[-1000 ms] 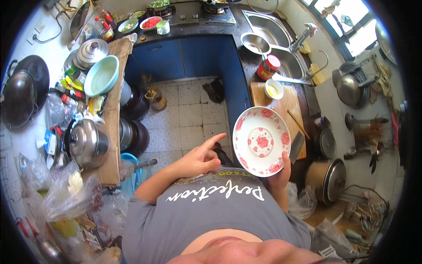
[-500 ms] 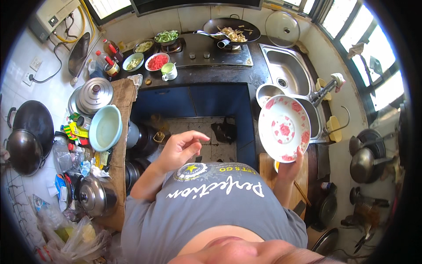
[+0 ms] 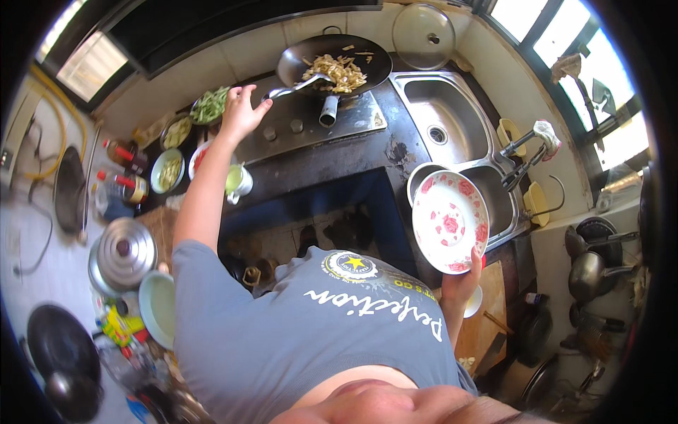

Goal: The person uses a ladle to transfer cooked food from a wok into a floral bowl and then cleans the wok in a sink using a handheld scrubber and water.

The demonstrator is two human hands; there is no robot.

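My left hand (image 3: 244, 109) reaches out over the stove, fingers apart and empty, just left of the handle end of a metal ladle (image 3: 289, 90). The ladle rests in a black wok (image 3: 289, 62) with sliced, browned food (image 3: 342, 74), on the stove (image 3: 360, 120). My right hand (image 3: 462, 279) grips a white plate (image 3: 441, 212) with pink roses by its lower rim and holds it tilted up beside the sink, over a steel pan (image 3: 417, 180) that it partly hides.
Bowls of chopped greens (image 3: 210, 106) and other ingredients, a cup (image 3: 244, 180) and bottles (image 3: 134, 187) line the left counter. A double sink (image 3: 452, 120) with a tap (image 3: 512, 148) is at the right, a glass lid (image 3: 417, 28) behind it. Lidded pots (image 3: 123, 247) crowd the left side.
My view has swung toward the stove. My left hand has moved from near my body forward and up to the stove. My right hand still holds the plate.
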